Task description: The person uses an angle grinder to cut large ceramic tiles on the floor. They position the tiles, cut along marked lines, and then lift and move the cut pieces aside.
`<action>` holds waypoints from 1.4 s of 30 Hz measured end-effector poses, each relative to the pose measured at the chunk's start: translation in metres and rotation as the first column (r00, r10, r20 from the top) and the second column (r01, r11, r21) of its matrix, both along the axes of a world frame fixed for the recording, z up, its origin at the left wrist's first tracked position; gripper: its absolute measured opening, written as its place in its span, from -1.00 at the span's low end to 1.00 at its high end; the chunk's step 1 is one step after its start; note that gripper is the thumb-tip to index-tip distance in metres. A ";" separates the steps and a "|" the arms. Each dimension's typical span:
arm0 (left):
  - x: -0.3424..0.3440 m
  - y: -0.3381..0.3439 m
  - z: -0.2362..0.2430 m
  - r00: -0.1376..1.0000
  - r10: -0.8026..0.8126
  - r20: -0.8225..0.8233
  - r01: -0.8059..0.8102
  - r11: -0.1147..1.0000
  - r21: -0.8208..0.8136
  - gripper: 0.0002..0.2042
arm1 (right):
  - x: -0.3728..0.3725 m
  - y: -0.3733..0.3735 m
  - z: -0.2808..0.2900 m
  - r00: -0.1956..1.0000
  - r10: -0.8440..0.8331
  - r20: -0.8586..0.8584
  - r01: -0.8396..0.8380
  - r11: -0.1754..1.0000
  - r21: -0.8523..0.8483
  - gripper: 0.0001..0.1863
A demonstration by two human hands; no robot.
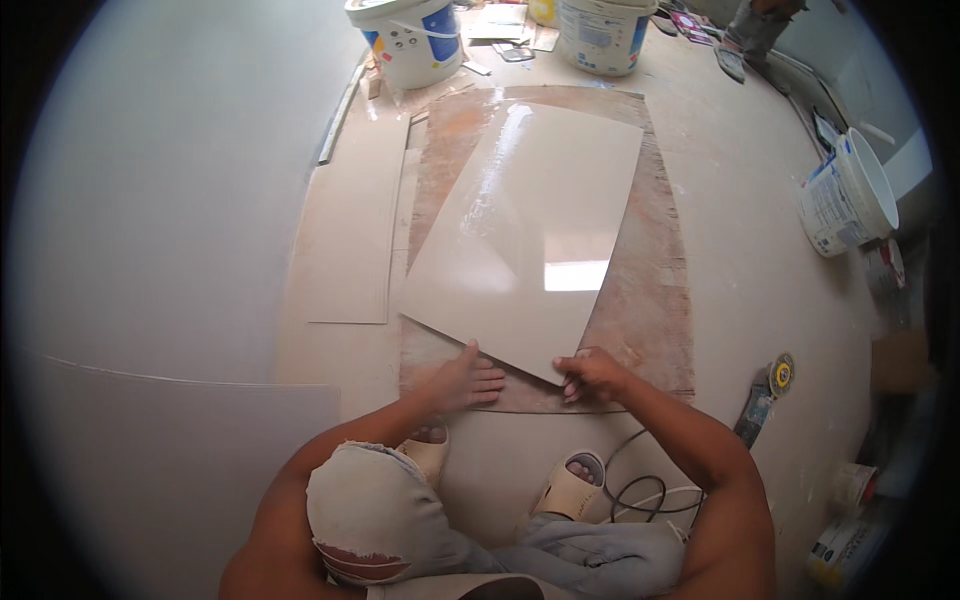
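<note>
Nearest is the person's bent left knee point(365, 500) in torn grey trousers, with a pale left sandal point(428, 462) and right sandal point(572, 487) planted on the floor point(760, 270) beyond, short of the board's near edge. Black cable point(640, 490) loops beside the right sandal, and an angle grinder point(762, 398) lies outside the right forearm, well apart from the board. The left hand point(465, 382) has a wide grip, thumb raised at the tile's near edge and fingers extended below it; whether it touches, I cannot tell. The right hand point(592, 375) has a closed grip on the near right corner, thumb on top. That glossy beige tile point(530, 200) sits askew over a worn reddish-brown board point(655, 250), its left corner reaching the board's left edge, with bare board showing as a wedge along the right. Just left, a narrow pale panel point(350, 220) limits room on that side; rightward, a broad stretch of floor runs to a tilted white bucket point(835, 205). Past the board's far edge stand a left bucket point(408, 48) and a right bucket point(605, 38).
</note>
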State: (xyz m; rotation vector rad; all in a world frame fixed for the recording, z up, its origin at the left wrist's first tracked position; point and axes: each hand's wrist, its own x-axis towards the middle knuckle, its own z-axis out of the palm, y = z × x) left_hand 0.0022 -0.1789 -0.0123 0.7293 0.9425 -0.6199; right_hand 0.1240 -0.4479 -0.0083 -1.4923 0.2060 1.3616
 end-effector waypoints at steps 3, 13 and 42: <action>0.001 -0.002 0.000 0.964 0.234 0.128 -0.222 0.970 -0.098 -0.30 | -0.022 0.038 0.002 0.995 -0.016 -0.095 0.030 0.988 0.152 -0.57; 0.007 0.023 0.032 0.947 0.297 0.125 -0.312 0.942 0.126 -0.37 | 0.089 0.040 -0.022 0.951 -0.243 -0.193 0.280 0.941 0.192 -0.34; 0.113 0.114 0.006 0.832 -0.042 0.554 -0.459 0.511 0.727 -0.41 | 0.137 0.049 0.006 0.438 -0.870 -0.227 0.878 0.360 0.315 -0.34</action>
